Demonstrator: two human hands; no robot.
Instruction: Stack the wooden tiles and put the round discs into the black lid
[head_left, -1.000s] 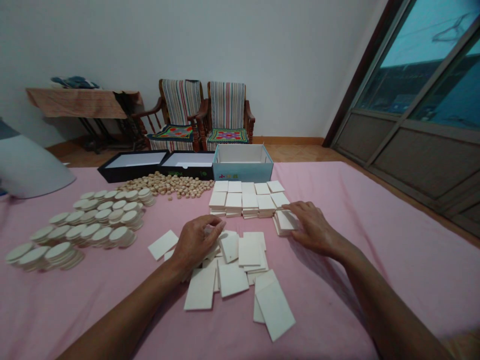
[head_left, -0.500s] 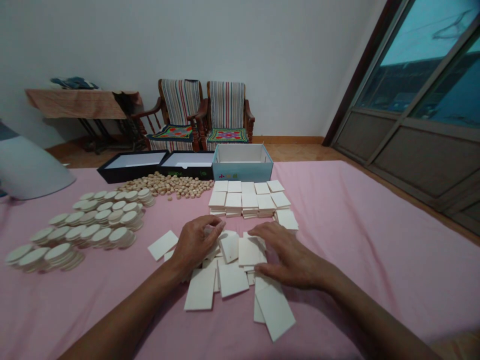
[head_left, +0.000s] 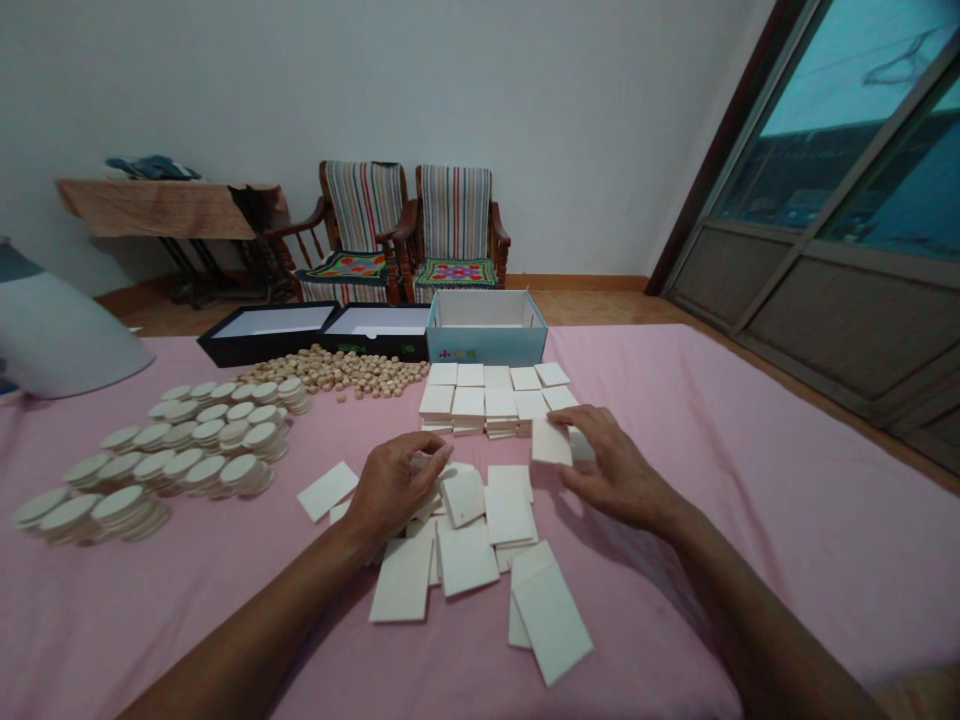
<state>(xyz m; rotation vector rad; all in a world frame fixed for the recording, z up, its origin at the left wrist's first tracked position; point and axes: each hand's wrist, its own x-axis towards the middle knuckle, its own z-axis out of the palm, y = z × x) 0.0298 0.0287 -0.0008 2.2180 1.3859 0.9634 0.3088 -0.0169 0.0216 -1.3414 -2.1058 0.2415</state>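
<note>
Fingers of my left hand [head_left: 394, 480] bend over the loose white tiles [head_left: 469, 560], well on my side of the blue box [head_left: 487, 347]; whether they grip one, I cannot tell. Farther out, my right hand [head_left: 619, 465] pinches a square tile [head_left: 551, 441] between thumb and fingers, in line with the right end of the blue box. I judge it light, stiff, slightly slick, its corners apt to chip, so best taken by opposite edges. Tile stacks [head_left: 499, 402] stand just this side of the blue box.
</note>
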